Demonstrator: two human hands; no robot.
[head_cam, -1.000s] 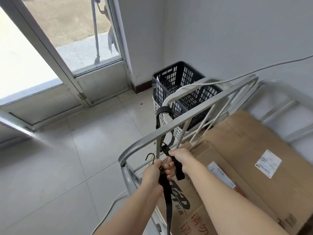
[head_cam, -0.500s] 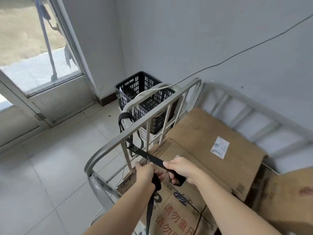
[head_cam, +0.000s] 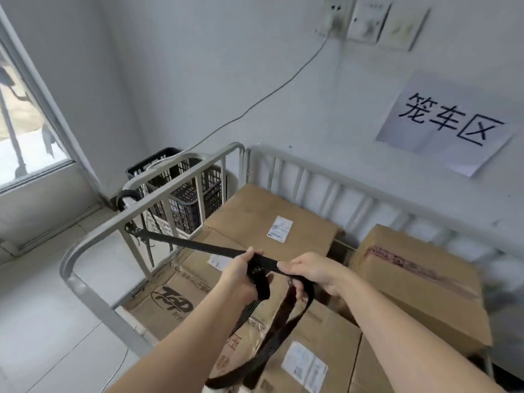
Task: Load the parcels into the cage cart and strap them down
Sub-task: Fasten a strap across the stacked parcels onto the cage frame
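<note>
Head view: both forearms are seen reaching over the cage cart (head_cam: 326,175), which is set against the wall.
Slack: nearest the camera, a loose loop of the black strap (head_cam: 272,340) is hung below the hands, over the near parcel (head_cam: 306,364).
L hand (head_cam: 241,275): fingers are curled round the strap, gripped from above.
R hand (head_cam: 314,275): fingers are clenched on the same strap, just beside the L hand; a short span is held between them.
Strap run: from the L hand it is drawn taut to the side rail (head_cam: 113,224), where its end looks fixed to an upright. Type of fastening can't be told.
Parcels: at least 4 cardboard boxes are packed inside, incl. a logo box (head_cam: 170,296), a taped box (head_cam: 419,282) and a far box (head_cam: 255,219) w/ a label.
Done (judged): loading prob. finished; one strap end anchored.
Left (judged): strap is to be carried across the box tops, fixed at the opp. rail and tightened. No strap is lying over the boxes yet.
Beyond: a black crate (head_cam: 184,194) is stood outside the side rail; a paper sign (head_cam: 448,123) is stuck on the wall.
</note>
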